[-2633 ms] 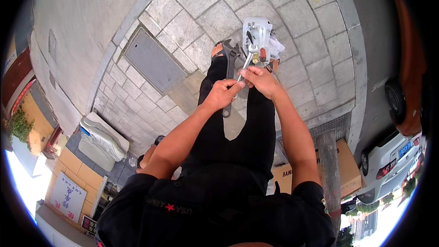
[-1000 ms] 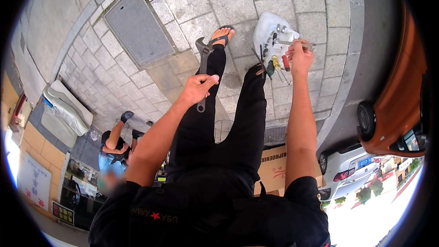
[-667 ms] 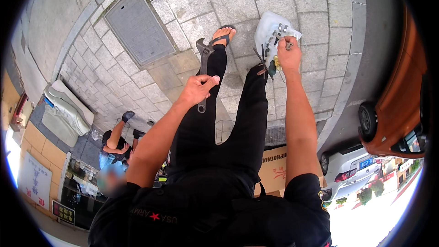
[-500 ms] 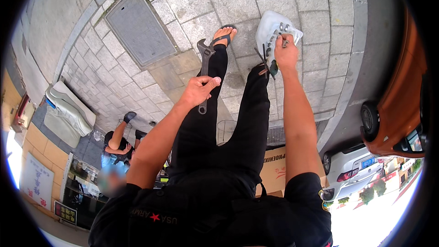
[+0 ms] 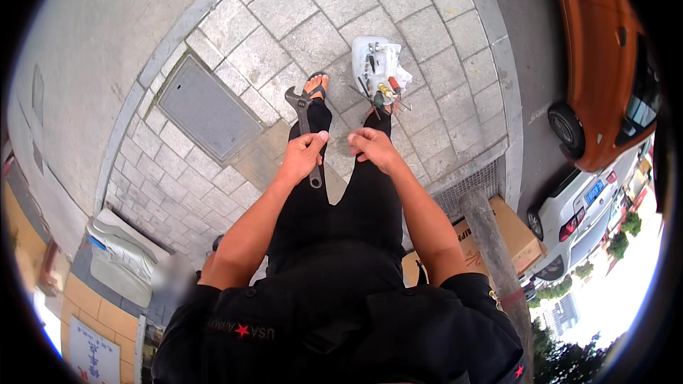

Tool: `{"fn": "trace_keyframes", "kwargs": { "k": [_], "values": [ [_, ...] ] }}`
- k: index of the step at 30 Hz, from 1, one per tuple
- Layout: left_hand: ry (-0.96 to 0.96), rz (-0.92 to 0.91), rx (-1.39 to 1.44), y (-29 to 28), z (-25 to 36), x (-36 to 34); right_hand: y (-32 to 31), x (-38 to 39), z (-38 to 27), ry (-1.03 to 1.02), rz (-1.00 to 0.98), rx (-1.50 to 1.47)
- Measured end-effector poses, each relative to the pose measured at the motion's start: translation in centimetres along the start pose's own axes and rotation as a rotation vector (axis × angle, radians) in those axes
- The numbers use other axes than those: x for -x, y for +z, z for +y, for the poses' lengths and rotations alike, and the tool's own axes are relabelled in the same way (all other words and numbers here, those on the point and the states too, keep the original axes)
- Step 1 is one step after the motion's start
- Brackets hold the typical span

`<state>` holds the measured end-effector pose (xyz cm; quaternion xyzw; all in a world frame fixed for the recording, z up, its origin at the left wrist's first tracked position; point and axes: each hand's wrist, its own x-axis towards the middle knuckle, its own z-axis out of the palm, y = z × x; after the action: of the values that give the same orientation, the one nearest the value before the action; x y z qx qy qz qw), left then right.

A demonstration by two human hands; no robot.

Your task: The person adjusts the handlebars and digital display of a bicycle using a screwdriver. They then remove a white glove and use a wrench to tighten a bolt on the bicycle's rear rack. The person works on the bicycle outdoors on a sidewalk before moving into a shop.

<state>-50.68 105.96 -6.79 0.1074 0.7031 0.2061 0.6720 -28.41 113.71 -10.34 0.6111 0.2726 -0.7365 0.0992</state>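
Note:
My left hand (image 5: 304, 156) is wrapped round the shaft of a dark adjustable wrench (image 5: 304, 117). The wrench's jaw end points away from me, and its ringed handle end sticks out below the hand. Close by on the right, above my knee, my right hand (image 5: 373, 148) has its fingers curled in; whatever they hold, if anything, is too small or hidden. Beyond it on the paving, by my right foot, lies a translucent white plastic container (image 5: 362, 47). Small metal parts and several screwdrivers rest in it, one with a red handle (image 5: 394, 84) and one with a yellow handle (image 5: 385, 90).
A grey cover plate (image 5: 208, 108) is set into the paving at left. Right of me stand a cardboard box (image 5: 512, 231) and a grey post (image 5: 491, 242), beside a floor grate (image 5: 462, 188). An orange car (image 5: 597, 64) and a white car (image 5: 587, 206) are past the kerb.
My right hand has come out of the plastic container and back toward my left hand. The wrench stays in my left hand. The view has shifted, with more of the box and post showing.

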Motion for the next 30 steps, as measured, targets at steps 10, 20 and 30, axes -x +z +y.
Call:
{"fn": "trace_keyframes", "kwargs": {
  "k": [10, 20, 30],
  "values": [
    [0.331, -0.646, -0.379, 7.7, 7.8, 8.6, 8.0, 19.3, 2.1, -0.337, -0.08, -0.903],
    [0.014, -1.242, -1.276, 24.4, 2.2, 15.0, 7.8, 25.2, 20.3, -0.441, 0.317, -1.621],
    [0.175, -0.6, -1.681, 34.5, -4.4, 8.6, 9.6, 26.0, 52.2, -0.33, 0.598, -2.395]
  ]
}}
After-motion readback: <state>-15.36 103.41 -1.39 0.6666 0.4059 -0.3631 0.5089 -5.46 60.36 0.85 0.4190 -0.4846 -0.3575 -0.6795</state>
